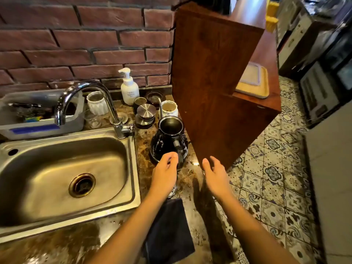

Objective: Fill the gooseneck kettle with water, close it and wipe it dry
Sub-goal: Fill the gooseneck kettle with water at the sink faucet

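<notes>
While left hand [165, 168] half-curls at kettle [169, 140] handle, contact unclear | right hand [215, 174] spread, empty | spout hidden

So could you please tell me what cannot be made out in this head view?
- Water level in the kettle: interior too dark.
- Kettle's spout: hidden behind its body.
- Soap bottle label: too small.
- Dark cloth: near edge covered by the left forearm.
</notes>
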Action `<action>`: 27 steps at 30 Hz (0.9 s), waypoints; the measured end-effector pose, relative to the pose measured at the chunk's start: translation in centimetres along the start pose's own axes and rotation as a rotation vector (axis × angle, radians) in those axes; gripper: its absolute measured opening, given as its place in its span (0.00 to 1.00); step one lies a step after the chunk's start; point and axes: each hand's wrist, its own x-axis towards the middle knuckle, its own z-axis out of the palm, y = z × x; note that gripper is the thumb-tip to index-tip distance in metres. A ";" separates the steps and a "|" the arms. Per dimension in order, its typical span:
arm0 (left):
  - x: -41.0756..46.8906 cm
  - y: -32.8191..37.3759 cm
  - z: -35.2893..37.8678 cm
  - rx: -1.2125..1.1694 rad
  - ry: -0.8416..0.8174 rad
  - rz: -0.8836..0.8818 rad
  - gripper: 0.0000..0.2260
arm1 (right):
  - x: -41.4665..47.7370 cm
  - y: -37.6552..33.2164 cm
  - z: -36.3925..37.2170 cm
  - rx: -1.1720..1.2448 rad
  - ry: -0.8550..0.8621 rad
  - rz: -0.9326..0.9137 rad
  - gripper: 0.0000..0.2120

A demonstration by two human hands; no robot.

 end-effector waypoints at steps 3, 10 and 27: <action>1.5 -0.3 1.8 -0.023 0.024 -0.024 0.15 | 2.5 1.3 0.6 0.084 -0.013 0.099 0.27; 4.9 -1.4 5.4 -0.145 0.201 -0.028 0.27 | 7.1 2.6 2.2 0.389 -0.156 0.224 0.22; 6.8 -2.0 8.1 -0.261 0.484 0.106 0.26 | 12.7 1.8 4.3 0.874 -0.463 0.362 0.36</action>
